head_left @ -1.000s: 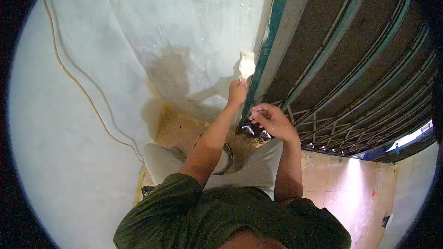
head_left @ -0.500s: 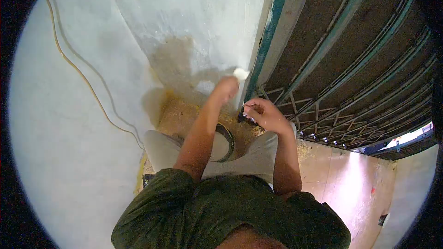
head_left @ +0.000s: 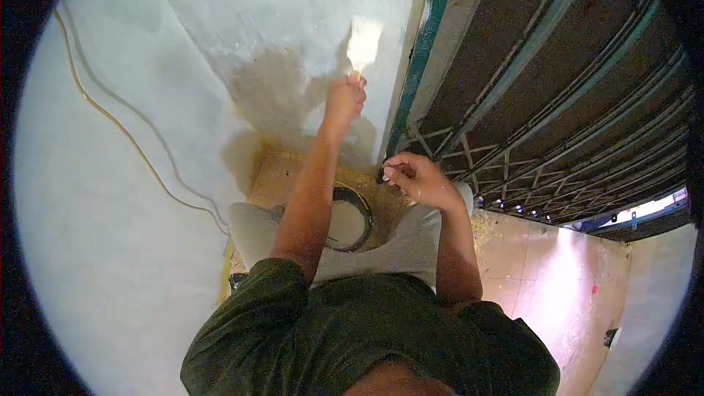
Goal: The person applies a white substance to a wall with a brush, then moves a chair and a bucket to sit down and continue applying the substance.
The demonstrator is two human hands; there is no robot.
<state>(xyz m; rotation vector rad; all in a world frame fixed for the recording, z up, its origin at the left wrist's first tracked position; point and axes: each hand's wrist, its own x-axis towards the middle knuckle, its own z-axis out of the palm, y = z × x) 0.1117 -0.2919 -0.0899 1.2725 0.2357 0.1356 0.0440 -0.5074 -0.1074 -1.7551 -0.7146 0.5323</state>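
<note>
My left hand (head_left: 346,99) is closed around the handle of a paintbrush (head_left: 364,44). Its broad head, coated in white, points up against the pale wall (head_left: 308,7). Lower and to the right, my right hand (head_left: 414,177) hangs with the fingers curled and the thumb pressed to them, near the foot of the green frame. Whatever those fingertips hold, if anything, is too small to make out. Between my knees stands a dark-rimmed bucket (head_left: 369,220) with whitish paint inside, partly covered by my left forearm.
A folding metal gate (head_left: 543,103) with green bars fills the right side, beside a green frame edge (head_left: 425,37). A yellowish cable (head_left: 139,145) runs down the left wall. Stained tan floor (head_left: 506,257) lies below the gate.
My left hand has moved up the wall with the paintbrush, whose head now shows broadside. My right hand stays nearly in place. More of the bucket shows.
</note>
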